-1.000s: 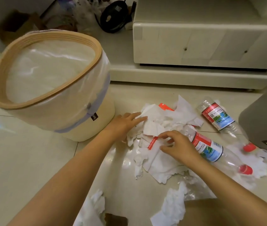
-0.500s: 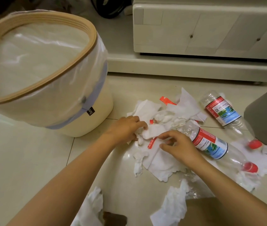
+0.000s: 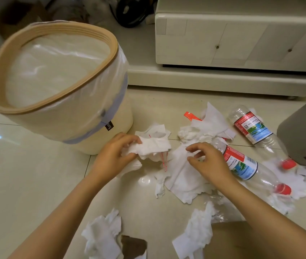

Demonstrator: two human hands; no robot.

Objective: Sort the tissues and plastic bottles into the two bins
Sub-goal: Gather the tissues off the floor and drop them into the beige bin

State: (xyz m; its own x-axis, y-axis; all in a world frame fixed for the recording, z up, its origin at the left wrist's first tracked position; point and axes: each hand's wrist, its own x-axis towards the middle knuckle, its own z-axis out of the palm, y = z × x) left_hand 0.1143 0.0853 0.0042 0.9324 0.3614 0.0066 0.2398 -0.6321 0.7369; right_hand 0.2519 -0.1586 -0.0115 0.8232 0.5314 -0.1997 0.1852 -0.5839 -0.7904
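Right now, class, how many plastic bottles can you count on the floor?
2. One bottle lies beside the right hand, among the tissues. The other bottle lies farther back, near the grey bin. Tissues could hide more.

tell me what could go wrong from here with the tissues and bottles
The left hand grips a loose wad of tissue with a red strip dangling under it; bits may drop before reaching the lined bin. The right hand hovers over the flat tissue right beside the nearer bottle, so it might nudge the bottle into rolling, or drag tissue caught under it.
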